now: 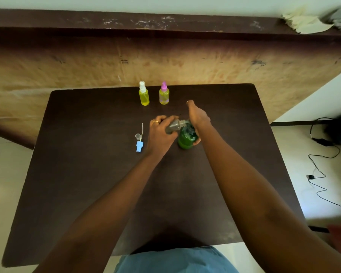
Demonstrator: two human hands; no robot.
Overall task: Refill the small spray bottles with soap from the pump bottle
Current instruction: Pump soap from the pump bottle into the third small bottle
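Observation:
A green pump bottle (187, 139) stands near the middle of the dark table (87, 174). My right hand (198, 116) lies over its pump head, with a thumb or finger curled around the bottle's lower right side. My left hand (159, 133) holds a small clear spray bottle (174, 126), tilted, its open threaded neck pointing right at the pump's top. The pump spout is hidden under my right hand. Left of my left hand lie a blue spray head (139, 146) with its thin tube and a small clear cap (137, 136).
Two small spray bottles with yellow liquid stand at the table's far edge: one with a white top (144, 94), one with a pink top (164, 94). A brown board leans behind the table. Black cables (321, 174) run across the floor at right.

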